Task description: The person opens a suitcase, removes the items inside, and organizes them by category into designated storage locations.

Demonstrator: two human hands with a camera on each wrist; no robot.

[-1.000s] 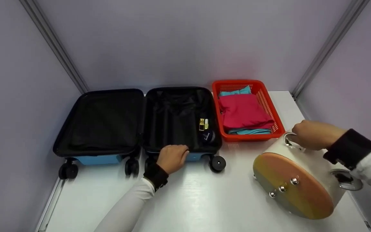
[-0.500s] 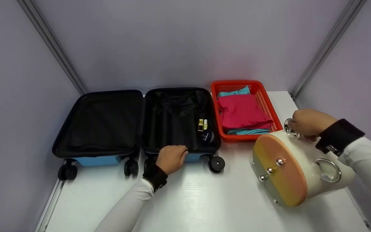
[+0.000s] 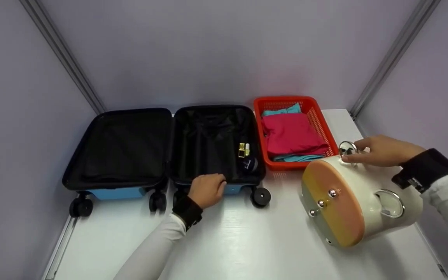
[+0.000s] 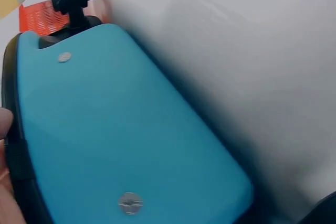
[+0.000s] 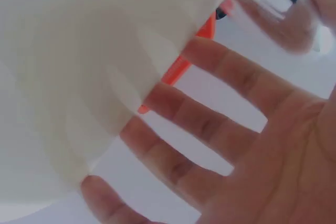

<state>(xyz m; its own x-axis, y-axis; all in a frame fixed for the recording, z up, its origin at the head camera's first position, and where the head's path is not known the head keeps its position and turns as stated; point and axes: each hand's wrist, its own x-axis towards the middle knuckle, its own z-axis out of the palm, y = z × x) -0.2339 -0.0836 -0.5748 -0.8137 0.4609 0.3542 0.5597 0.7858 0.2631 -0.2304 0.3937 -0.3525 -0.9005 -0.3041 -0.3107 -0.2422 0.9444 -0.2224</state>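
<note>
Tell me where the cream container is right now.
In the head view, the cream container is at the right, by the right hand, nearer the camera than the red basket.

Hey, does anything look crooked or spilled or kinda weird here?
Only the cream case under the right hand: it sits askew, its striped end slanted, while the suitcase and red basket line up along the back wall. I see no spill or damage.

On the table (image 3: 247,241), the suitcase (image 3: 208,155), with small items (image 3: 242,150) in its right half, lies left of the basket (image 3: 294,167) holding clothes (image 3: 294,134), and the container (image 3: 352,210) is before the basket, rightward.
</note>
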